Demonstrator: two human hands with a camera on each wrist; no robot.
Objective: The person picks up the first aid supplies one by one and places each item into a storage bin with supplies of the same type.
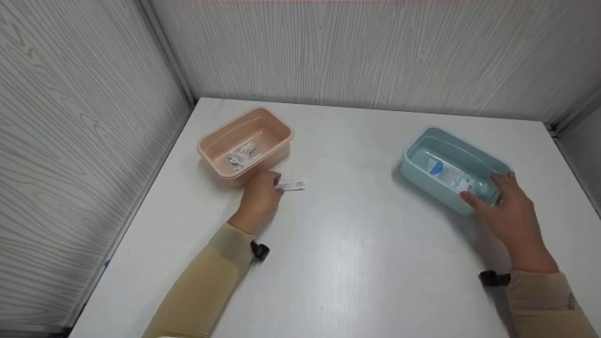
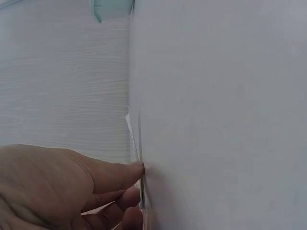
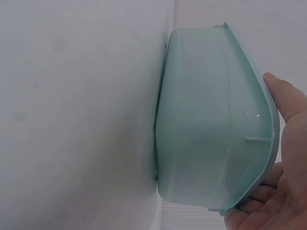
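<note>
My left hand [image 1: 261,197] pinches a small flat white packet [image 1: 294,185] with printing between thumb and fingers, close over the table by the near side of a peach plastic tub [image 1: 211,162]. Several similar white packets [image 1: 241,156] lie inside that tub. In the left wrist view, thumb and fingertips hold the thin packet edge-on near the tabletop. At the right, my right hand [image 1: 514,216] grips the near-right end of a teal plastic tub [image 1: 425,180], thumb and fingers spread around its rim. A white packet with blue marks [image 1: 448,175] lies in the teal tub.
The white table [image 1: 347,263] carries both tubs, set well apart. Pale wood-grain panels [image 1: 347,51] stand behind the table and along both sides. A dark strap with a black mount [image 1: 259,250] sits at each wrist.
</note>
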